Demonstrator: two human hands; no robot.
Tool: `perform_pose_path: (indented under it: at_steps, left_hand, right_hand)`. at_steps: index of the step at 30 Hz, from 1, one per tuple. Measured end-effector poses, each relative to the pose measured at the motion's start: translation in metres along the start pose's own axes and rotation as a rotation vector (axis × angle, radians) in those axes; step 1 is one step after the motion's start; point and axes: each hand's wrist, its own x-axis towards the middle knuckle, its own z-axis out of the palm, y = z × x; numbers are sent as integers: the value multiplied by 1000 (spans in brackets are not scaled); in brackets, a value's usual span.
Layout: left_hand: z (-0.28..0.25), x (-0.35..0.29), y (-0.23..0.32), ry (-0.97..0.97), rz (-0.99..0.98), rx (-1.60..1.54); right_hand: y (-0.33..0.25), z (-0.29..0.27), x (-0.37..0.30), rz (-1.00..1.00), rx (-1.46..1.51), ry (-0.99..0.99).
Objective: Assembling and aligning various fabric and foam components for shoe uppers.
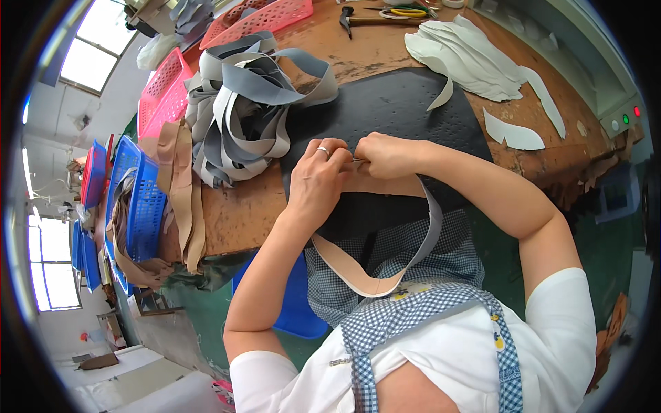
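Observation:
A looped strip point(365, 281), beige on one face and grey on the other, hangs from my hands over the table's near edge, down against my checked apron. My left hand point(320, 175) has its fingers bent and closed on the strip's upper part; a ring is on one finger. Right beside it, my right hand point(389, 155) is closed in a pinch on the same strip. The exact spot between the fingertips is mostly hidden. Both hands are over a black mat point(372, 96) on the wooden table.
A heap of grey and white strips point(241, 103) lies left of the mat, with brown strips point(182, 186) over the table edge. White pieces point(468, 58) are piled at the far right. A hammer point(348, 20) lies at the back. Pink point(162, 93) and blue baskets point(143, 206) stand left.

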Motion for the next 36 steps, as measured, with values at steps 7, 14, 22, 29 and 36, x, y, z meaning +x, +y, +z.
perform_pose_path:
  at_steps: [7,14,22,29,36]
  left_hand:
    - [-5,6,-5,-124,63,-193]
    - [-4,2,1,-117,-5,52]
    - [9,-3,-9,-101,24,-68]
    - [6,1,-15,-135,-240,-68]
    - [-3,0,-21,-226,-157,-155]
  right_hand:
    - [13,6,1,-30,159,-21]
    - [8,13,5,31,118,74]
    - [4,12,3,-49,46,-40]
    - [-1,15,-1,-52,-53,34]
    - [-18,20,3,-117,-269,183]
